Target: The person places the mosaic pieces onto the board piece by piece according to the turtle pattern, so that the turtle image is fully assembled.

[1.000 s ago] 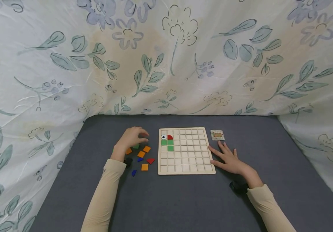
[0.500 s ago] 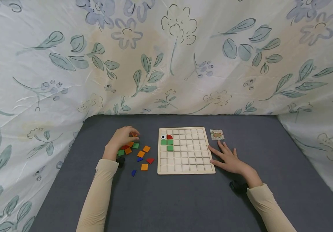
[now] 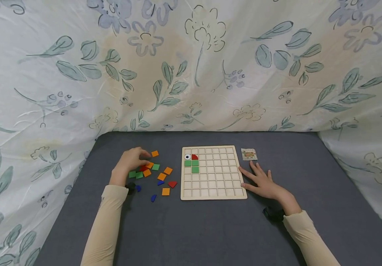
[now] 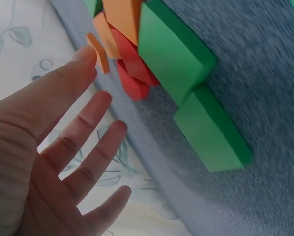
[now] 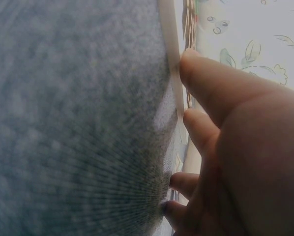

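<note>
My left hand (image 3: 129,162) hovers at the left end of a heap of coloured tiles, its fingers spread and holding nothing. In the left wrist view, green tiles (image 4: 171,54), red pieces (image 4: 132,61) and orange tiles (image 4: 122,19) lie just past the fingertips. My right hand (image 3: 264,183) lies on the cloth with fingers extended, thumb and index finger touching the right edge of the wooden grid board (image 3: 222,177). In the board's upper left sit a round eye tile (image 3: 187,157), a red rounded piece (image 3: 195,157) and 3 green squares (image 3: 195,169).
A small picture card (image 3: 249,154) lies beyond my right fingertips. Between heap and board are scattered orange squares (image 3: 165,191), a red piece (image 3: 172,184) and blue pieces (image 3: 153,198). A floral curtain (image 3: 191,74) hangs behind the dark grey cloth (image 3: 191,232).
My left hand has moved left over the heap, uncovering green, red and orange tiles. An orange tile that was by its fingertips now lies free at the back. The right hand stays put.
</note>
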